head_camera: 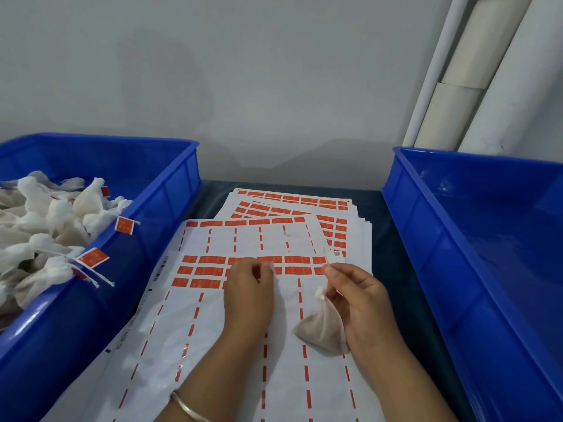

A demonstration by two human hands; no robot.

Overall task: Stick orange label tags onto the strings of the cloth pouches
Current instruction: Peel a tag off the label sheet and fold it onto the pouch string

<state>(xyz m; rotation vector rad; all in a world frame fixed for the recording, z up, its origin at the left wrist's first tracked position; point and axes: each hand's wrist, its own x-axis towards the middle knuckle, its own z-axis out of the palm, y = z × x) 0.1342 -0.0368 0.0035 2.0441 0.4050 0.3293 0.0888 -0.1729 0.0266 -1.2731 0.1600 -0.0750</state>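
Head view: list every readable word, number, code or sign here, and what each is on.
No text is legible.
Orange labels on the sheets: pale print, too small.
Barcode and edge print on the top sheet: blurred.
QR-like square by the right hand's fingertips: unreadable.
Tags on pouches in the left bin: blurred.

The left hand (248, 295) lies palm down with its fingers curled at the tips, a thin metal bangle (187, 406) round its wrist, while the right hand (361, 303) is raised beside it, fingers curled and thumb and forefinger pinched together.
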